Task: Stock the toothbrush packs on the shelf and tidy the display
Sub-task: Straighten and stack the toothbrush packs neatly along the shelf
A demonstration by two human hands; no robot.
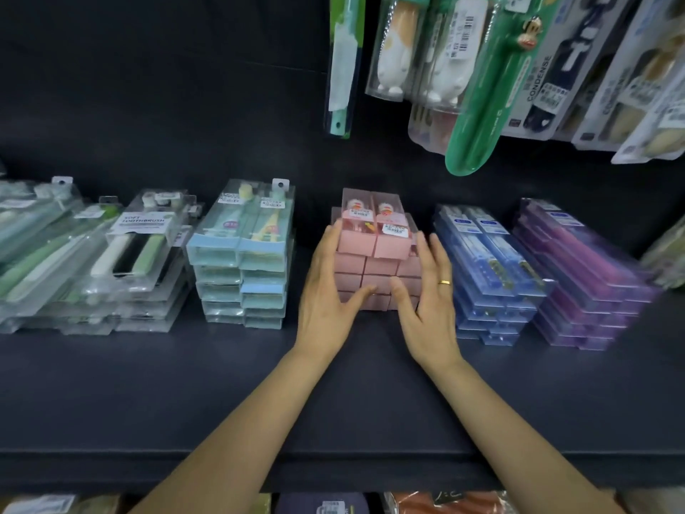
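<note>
A stack of pink toothbrush packs [376,250] stands at the middle of the dark shelf [222,387]. My left hand [326,294] presses flat against the stack's left side, fingers straight, thumb across the front. On the stack's right side lies my right hand [430,294], wearing a gold ring, fingers straight and thumb reaching across the front. The top two pink packs sit slightly forward of the ones below.
Left of the pink stack stand pale blue packs [242,261], then clear green and white packs [111,261]. To the right are blue packs [489,276] and purple packs [582,280]. Hanging toothbrush packs [478,68] crowd the upper right.
</note>
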